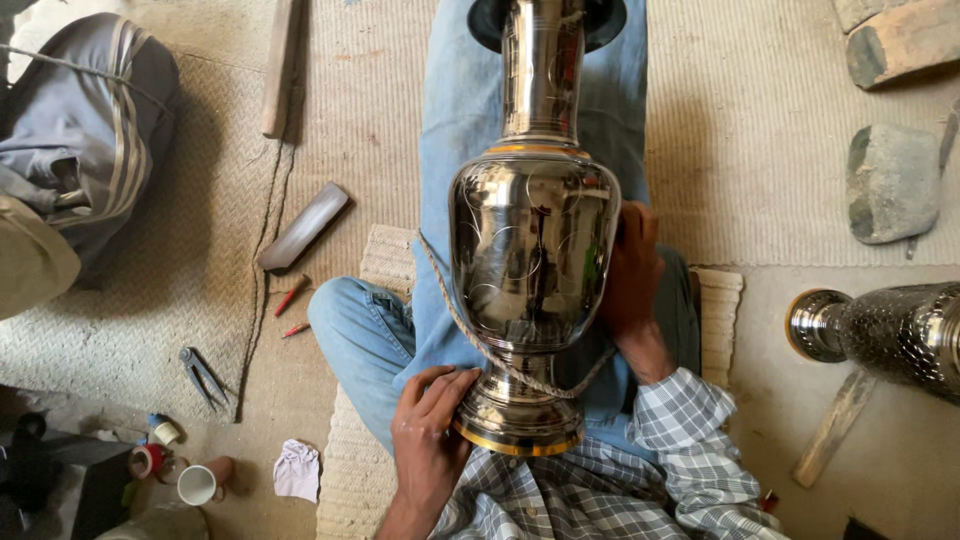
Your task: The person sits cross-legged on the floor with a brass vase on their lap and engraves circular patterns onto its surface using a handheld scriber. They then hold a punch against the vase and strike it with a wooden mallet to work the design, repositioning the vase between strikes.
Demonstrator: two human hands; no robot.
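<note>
Your checked grey-and-white shirt sleeves [640,470] fill the near edge at 6 o'clock, and across your blue-jeaned lap [450,120] lies the large polished silver metal vase with gold bands [530,250], its neck pointing to 12 o'clock and its foot toward you. A twisted cord [470,330] loops around the vase's waist just above the foot. Your left hand [430,425], at 7 o'clock, rests flat with fingers stretched out against the foot, pressing rather than clasping. Your right hand [632,275], at 3 o'clock of the vase body, cups its side; its fingertips are hidden behind the metal, so you cannot tell how far they curl. At far 3 o'clock lies a second, hammered silver vessel [890,330], well apart. At 10 o'clock lies a flat dark metal bar [303,227], with two red pencils [292,296] beside it.
</note>
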